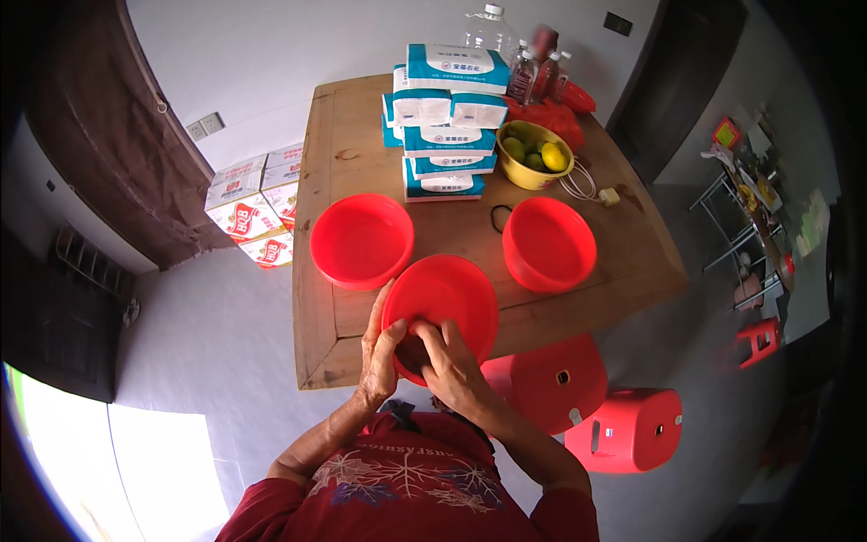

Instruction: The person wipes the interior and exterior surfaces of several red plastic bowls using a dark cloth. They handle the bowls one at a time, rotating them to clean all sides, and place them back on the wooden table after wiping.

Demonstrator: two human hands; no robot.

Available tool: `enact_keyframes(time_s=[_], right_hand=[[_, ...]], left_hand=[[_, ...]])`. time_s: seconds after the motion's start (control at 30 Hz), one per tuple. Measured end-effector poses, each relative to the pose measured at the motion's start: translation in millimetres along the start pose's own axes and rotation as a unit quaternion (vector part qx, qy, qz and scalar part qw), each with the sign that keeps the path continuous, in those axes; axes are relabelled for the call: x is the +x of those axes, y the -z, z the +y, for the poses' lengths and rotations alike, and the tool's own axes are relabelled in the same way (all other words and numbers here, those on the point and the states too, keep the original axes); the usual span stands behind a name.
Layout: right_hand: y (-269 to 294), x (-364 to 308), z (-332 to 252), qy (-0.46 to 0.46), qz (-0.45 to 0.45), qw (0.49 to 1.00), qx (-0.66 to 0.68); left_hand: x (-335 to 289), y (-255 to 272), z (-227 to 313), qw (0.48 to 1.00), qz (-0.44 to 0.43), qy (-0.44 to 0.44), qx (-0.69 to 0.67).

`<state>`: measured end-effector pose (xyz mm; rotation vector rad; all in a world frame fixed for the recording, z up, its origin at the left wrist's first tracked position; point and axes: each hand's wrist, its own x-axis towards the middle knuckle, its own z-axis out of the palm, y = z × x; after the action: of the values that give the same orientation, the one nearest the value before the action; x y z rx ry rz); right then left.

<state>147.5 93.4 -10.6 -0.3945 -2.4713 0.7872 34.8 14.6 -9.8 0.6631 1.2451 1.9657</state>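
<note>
Gripping nearest bowl (pixel 456 287) with fingers of left hand (pixel 377 359) by edge of table (pixel 341 122), likely to free right hand (pixel 456 366) inside; can't make out right fingers' hold.

White wall (pixel 280 54), partly sunlit grey floor (pixel 185 325)

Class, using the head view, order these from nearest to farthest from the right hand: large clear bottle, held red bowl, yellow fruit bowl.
1. Held red bowl: at the right hand.
2. Yellow fruit bowl: ahead, rightward.
3. Large clear bottle: far back, behind stacked packs.
</note>
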Motion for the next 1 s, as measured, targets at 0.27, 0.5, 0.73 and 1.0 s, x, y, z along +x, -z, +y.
enact_keyframes(time_s=[0.27, 0.5, 0.73, 1.0], right_hand=[[21, 41, 21, 0.083, 0.123, 0.938, -0.312], [24, -14, 31, -0.023, -0.14, 0.984, -0.103], [0, -4, 22, 0.102, -0.045, 0.993, 0.043], [2, 20, 45, 0.09, 0.046, 0.955, -0.28]], left_hand=[[-4, -2, -7, 0.994, -0.017, 0.042, -0.097], [-3, -1, -4, 1.0, -0.024, 0.013, 0.01], [5, 6, -7, 0.995, -0.039, 0.095, -0.013], [6, 12, -9, 0.995, -0.055, 0.069, -0.036]])
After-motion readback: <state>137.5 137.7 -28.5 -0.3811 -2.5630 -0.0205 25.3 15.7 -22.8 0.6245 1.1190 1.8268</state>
